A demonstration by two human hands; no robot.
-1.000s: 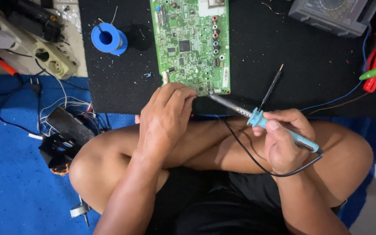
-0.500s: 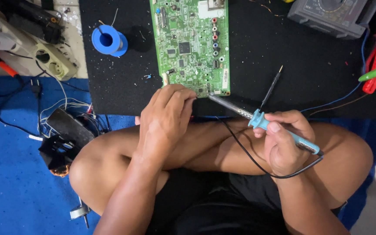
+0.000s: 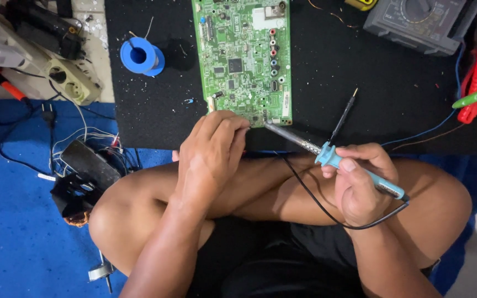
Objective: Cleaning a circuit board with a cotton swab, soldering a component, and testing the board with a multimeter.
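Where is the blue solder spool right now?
In the head view the blue solder spool stands upper left on the black mat, left of the green circuit board and right of the beige power strip, apart from both hands.

Bare black mat (image 3: 371, 72) right of circuit board (image 3: 244, 55); probe (image 3: 343, 117) crosses it.

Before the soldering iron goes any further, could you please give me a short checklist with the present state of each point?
1. Right hand grips the soldering iron by its blue handle: ok.
2. Iron tip at the lower edge of the green circuit board: ok.
3. Left hand beside that edge: ok.
4. Solder in the left hand: cannot tell.
5. Black cord lies away from the tip: ok.
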